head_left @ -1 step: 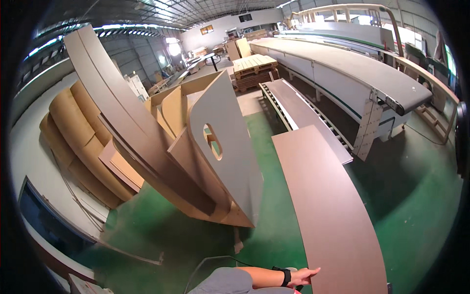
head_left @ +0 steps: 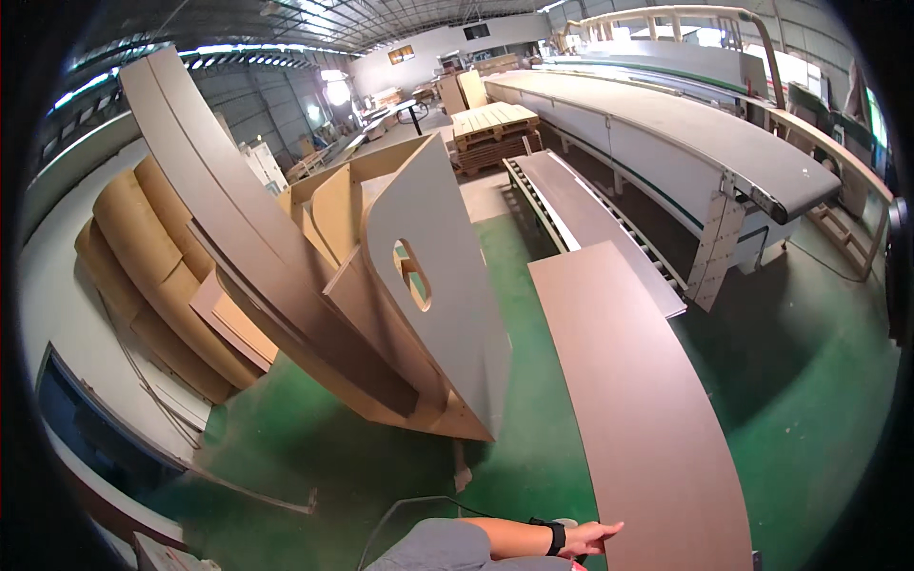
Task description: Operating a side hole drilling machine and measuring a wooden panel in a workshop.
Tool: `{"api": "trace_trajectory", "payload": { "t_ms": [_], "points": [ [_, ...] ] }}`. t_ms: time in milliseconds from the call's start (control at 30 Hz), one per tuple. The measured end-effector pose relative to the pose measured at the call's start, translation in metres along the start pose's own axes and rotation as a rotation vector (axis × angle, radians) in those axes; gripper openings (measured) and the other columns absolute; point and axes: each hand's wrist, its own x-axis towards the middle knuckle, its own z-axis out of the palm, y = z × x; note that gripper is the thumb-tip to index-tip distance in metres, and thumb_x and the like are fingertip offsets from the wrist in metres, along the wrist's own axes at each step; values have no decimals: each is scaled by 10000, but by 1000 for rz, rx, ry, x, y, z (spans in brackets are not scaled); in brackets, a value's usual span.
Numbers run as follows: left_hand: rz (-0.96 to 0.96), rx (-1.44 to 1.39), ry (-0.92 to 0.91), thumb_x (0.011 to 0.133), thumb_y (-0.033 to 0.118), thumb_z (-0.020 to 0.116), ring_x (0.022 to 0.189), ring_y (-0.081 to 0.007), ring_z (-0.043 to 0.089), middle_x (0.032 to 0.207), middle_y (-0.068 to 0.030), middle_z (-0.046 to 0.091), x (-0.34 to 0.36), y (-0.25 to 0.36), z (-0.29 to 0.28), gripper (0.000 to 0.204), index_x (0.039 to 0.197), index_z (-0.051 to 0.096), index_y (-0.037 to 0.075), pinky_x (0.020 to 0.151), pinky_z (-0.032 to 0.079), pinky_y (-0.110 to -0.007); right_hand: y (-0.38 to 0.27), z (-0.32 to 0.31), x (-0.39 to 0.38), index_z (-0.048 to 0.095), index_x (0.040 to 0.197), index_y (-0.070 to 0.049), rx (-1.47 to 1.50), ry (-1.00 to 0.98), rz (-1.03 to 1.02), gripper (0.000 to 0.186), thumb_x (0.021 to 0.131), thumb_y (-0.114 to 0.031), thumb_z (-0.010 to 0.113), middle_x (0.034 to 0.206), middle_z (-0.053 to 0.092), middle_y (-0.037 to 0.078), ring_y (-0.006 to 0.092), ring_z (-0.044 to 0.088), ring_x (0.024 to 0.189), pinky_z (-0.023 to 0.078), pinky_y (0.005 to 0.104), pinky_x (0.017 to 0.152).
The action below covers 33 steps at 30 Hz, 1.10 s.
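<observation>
A long flat pinkish-brown board (head_left: 657,409) slants from the lower edge of the head view up toward a roller conveyor. At the board's left edge, near the bottom, is my left hand (head_left: 588,540), with a dark band on the wrist. Its thumb lies on the top face while the other fingers curl at and below the edge, closed on the board. The board's near end runs out of the picture. My right hand does not show.
Left of the board stands a wooden cabinet frame (head_left: 447,285) with an oval cutout, long panels (head_left: 205,162) leaning across it. Ahead, the roller conveyor (head_left: 547,214) carries another board (head_left: 590,209). A wide belt machine (head_left: 666,119) runs along the right. Pallets (head_left: 495,124) are stacked farther back.
</observation>
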Motion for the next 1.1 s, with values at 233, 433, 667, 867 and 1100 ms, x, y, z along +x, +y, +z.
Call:
{"api": "trace_trajectory", "payload": {
  "t_ms": [233,433,667,867,1100],
  "points": [
    [7,-109,24,939,413,702,992,-165,615,1117,20,629,-6,54,-16,388,1151,608,102,928,520,-336,5,34,27,510,1413,-97,60,77,-13,548,983,-426,595,1438,532,146,316,530,1289,418,499,1074],
    [121,-119,152,991,414,623,1108,-200,607,1220,-46,639,-30,99,-4,437,1239,596,55,993,469,-365,15,34,31,518,1399,-100,133,118,-39,559,972,-451,603,1425,543,135,309,536,1282,425,494,1070],
    [227,-82,341,1022,385,575,1156,-230,585,1266,-96,615,-16,85,-2,449,1251,569,-1,1027,462,-397,30,12,27,527,1383,-103,249,150,-92,574,958,-479,611,1409,555,122,301,543,1275,433,488,1066],
    [225,-63,270,1048,357,526,1160,-255,571,1269,-116,594,-42,92,22,417,1259,545,-3,1041,455,-426,47,-17,20,535,1369,-105,383,177,-160,587,947,-504,619,1396,566,111,293,549,1268,440,482,1063],
    [259,-32,314,1077,352,447,1187,-244,575,1300,-88,615,-36,87,26,376,1287,563,63,1067,429,-464,66,-51,15,545,1353,-108,536,199,-216,603,933,-533,627,1380,579,98,285,556,1260,448,476,1059]
  ]
}}
